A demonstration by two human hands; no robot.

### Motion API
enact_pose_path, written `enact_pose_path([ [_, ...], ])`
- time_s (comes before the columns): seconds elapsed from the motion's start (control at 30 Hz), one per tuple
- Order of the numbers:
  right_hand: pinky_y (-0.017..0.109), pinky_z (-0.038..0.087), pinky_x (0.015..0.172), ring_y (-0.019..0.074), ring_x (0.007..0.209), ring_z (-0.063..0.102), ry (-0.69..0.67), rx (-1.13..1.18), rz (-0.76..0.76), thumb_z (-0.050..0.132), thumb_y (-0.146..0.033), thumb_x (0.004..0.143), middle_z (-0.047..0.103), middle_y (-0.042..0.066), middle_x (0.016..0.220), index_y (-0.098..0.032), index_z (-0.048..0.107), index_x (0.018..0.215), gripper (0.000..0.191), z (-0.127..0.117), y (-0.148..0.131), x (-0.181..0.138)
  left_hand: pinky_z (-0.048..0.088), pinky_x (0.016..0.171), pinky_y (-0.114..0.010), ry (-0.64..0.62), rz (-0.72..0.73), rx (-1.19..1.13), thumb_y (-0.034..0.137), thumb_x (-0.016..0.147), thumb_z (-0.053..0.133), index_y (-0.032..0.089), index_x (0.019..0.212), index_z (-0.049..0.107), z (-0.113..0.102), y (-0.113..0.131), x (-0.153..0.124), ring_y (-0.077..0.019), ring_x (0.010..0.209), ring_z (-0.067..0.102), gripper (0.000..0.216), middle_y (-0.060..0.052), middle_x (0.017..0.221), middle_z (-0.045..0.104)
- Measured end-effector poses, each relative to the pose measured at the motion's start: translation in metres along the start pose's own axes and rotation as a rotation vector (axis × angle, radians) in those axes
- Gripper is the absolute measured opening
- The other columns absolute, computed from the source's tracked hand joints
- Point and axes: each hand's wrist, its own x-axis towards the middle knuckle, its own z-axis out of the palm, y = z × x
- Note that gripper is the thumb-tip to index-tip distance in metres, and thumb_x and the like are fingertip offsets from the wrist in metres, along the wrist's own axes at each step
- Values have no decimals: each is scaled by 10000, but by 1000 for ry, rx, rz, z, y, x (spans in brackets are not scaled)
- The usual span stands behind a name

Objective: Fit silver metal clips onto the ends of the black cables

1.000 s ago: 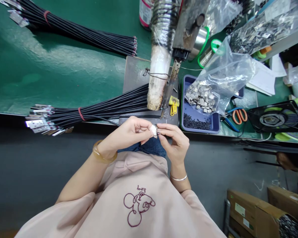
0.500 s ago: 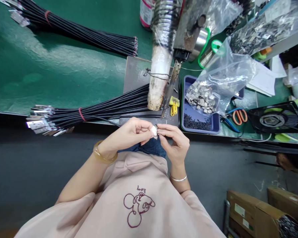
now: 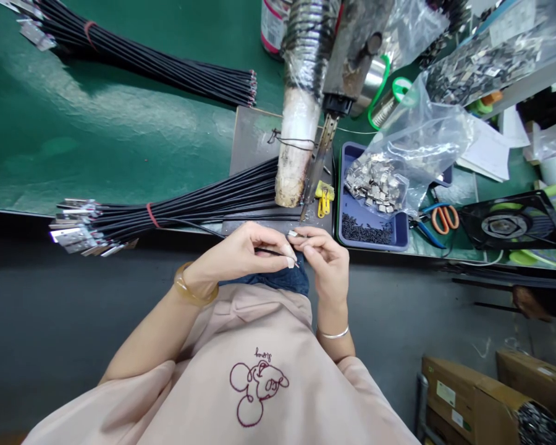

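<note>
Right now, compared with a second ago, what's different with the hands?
The fingertips, together before, have come apart. The left hand has its fingertips a bit lower, pinching a thin black cable whose end now shows. The right hand has its fingers a bit higher, with a small shiny piece. I can't tell if anything was let go. The cable bundles and blue tray stayed put.
</note>
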Motion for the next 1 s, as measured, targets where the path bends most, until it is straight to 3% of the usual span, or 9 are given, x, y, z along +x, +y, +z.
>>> enact_pose_path([
  [0.13,326,651,906,175,1003,775,241,-114,-55,619,-224,970,753,63,1145,-211,694,952,79,-4,-3,1,533,636,-221,239,13,-27,227,798,740,134,773,790,9,-3,3,-144,669,665,109,-63,754,767],
  [0.23,326,660,878,159,981,775,319,-194,-154,535,-214,1012,762,58,1121,-220,654,1015,119,-5,-9,1,545,664,-231,346,-7,-23,222,791,733,126,775,789,18,-2,8,-152,691,676,112,-65,780,777],
  [0.37,340,673,826,165,946,773,292,-302,-230,594,-162,969,772,39,1042,-224,652,986,87,-3,-12,2,522,662,-223,370,-10,-14,219,778,715,120,724,769,23,0,14,-136,671,646,126,-51,738,752],
  [0.57,354,656,842,169,946,762,231,-411,-427,699,-65,869,781,28,1027,-237,690,966,198,3,-12,3,408,544,-199,400,-26,-61,229,743,697,116,681,713,25,-1,15,-93,573,523,130,-16,632,638],
  [0.73,361,667,790,181,911,775,236,-404,-375,661,-113,909,780,29,999,-235,659,981,141,3,-8,1,271,484,-177,415,-26,-104,224,751,683,123,670,641,27,0,14,-50,497,354,137,52,530,450],
  [0.83,371,670,790,188,926,776,299,-400,-350,644,-129,923,773,39,1020,-228,636,986,117,2,-6,0,290,496,-179,414,-27,-120,216,751,675,132,677,615,28,0,13,-54,512,374,127,43,561,475],
  [1.0,334,662,800,173,925,775,220,-486,-507,689,-94,880,790,33,1027,-233,658,992,182,4,-3,1,316,501,-194,412,-34,-84,228,764,658,144,678,612,29,-2,13,-71,526,399,129,31,576,491],
])
